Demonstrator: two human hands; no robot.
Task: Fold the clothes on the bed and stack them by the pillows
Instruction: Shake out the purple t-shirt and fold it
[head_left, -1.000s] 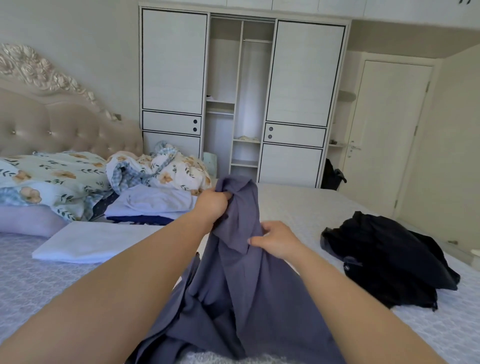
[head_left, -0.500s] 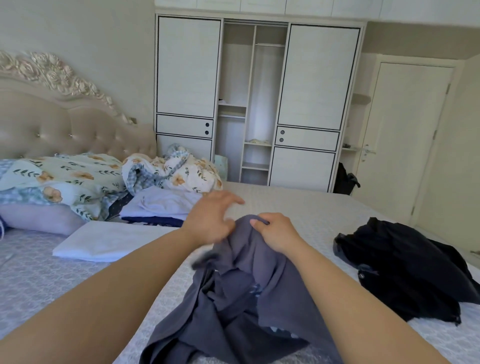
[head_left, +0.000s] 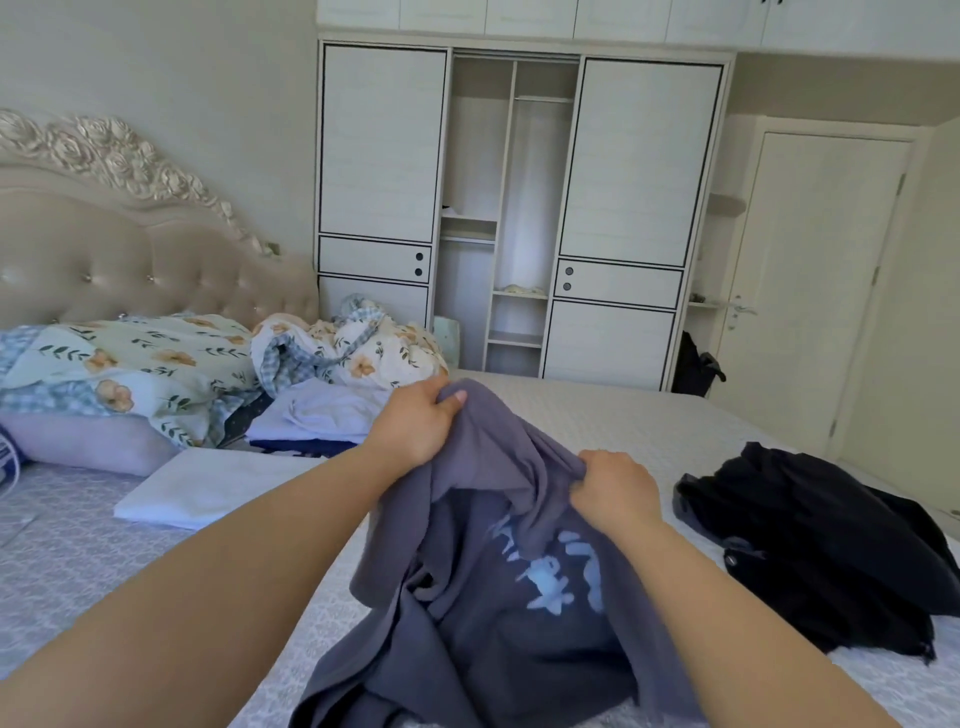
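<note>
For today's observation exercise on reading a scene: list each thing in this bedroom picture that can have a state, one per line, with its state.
Grey-blue printed cotton shirt: unfolded, bunched, lifted at the top.
Left hand: grips the shirt's upper edge.
Right hand: grips the shirt fabric.
Black crumpled garment: unfolded, lying on the bed.
Pale lilac folded clothes: stacked by the pillows.
White panelled door: closed.
White wardrobe: middle section open.

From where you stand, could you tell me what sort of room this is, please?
Most likely a home bedroom: a bed with a tufted headboard, floral pillows and a built-in wardrobe.
</note>
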